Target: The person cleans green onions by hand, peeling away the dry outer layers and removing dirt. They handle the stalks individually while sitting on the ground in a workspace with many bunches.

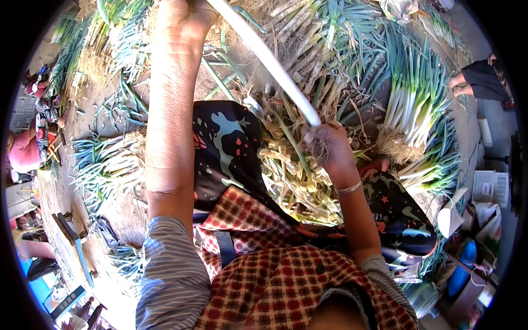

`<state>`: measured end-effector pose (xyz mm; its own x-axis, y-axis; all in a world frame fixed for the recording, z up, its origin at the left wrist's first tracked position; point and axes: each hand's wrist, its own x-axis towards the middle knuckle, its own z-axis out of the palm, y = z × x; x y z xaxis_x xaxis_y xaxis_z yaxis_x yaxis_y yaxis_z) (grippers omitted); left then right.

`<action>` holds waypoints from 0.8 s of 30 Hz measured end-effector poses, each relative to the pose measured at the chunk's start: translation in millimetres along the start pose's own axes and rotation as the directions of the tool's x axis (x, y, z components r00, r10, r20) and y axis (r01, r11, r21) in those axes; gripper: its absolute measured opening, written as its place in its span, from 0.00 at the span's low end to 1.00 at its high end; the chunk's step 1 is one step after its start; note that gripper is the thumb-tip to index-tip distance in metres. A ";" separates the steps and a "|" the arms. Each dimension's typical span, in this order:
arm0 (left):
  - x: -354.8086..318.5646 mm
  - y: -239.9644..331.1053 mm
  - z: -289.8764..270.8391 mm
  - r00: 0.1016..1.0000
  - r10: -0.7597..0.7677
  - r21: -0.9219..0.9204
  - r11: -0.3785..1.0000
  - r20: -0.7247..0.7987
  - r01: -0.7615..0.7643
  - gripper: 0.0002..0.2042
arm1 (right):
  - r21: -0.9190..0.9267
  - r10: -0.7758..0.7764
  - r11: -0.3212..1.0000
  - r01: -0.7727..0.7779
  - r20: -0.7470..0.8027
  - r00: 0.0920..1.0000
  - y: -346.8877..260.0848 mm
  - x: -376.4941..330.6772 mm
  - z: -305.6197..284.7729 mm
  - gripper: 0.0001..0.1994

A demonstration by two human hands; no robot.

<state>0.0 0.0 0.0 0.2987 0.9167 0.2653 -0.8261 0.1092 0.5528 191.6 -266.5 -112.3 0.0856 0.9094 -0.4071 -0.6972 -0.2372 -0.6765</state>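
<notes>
We see strong, bright light over the scene, harshest at the near left, where the ground [113, 283] and the striped sleeve [170, 264] wash toward white. The left forearm [173, 110] shines; the right hand [333, 146] looks darker, in softer shade. Toward the round black border our view bends (fisheye, plainly), and small things there lose detail.

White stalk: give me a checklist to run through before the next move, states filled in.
1. Right hand closed on the stalk: ok, at its lower end.
2. Left hand gripping it: cannot tell, fingers cut off by the top edge.
3. Stalk's far end in view: not ok, out of frame.
4. Bundle apart from the stalk: ok, off to the right.
5. Peelings gone from between the legs: not ok, heaped there.
</notes>
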 end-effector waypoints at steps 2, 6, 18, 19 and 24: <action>-1.7 -0.8 -2.9 0.995 -0.010 0.117 0.993 -0.104 0.022 0.07 | -0.556 -0.074 0.821 0.132 0.125 0.989 3.1 -3.8 -4.2 0.08; 3.3 -8.1 14.1 0.992 0.083 0.245 0.968 -0.100 -0.057 0.13 | -0.912 -0.153 -0.262 0.316 0.362 0.919 37.1 4.3 -70.7 0.09; 20.1 -23.5 3.6 0.989 0.078 0.421 0.907 -0.126 -0.017 0.10 | -0.688 -0.536 0.496 0.530 0.238 0.810 12.1 -17.1 20.9 0.14; -4.7 -42.1 47.6 0.985 0.101 0.501 0.865 -0.140 -0.017 0.14 | -0.697 -0.631 0.440 0.566 0.209 0.747 13.7 -16.5 15.4 0.13; -61.5 -88.4 147.3 0.929 -0.066 0.718 0.656 0.364 -0.234 0.34 | -0.722 -0.840 0.449 0.526 -0.139 0.525 -54.5 13.9 -35.7 0.07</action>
<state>125.0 -122.6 51.2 0.5061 0.7046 0.4973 -0.2685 -0.4192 0.8673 256.2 -253.1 -103.0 0.7290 0.6294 0.2690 0.2463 0.1254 -0.9610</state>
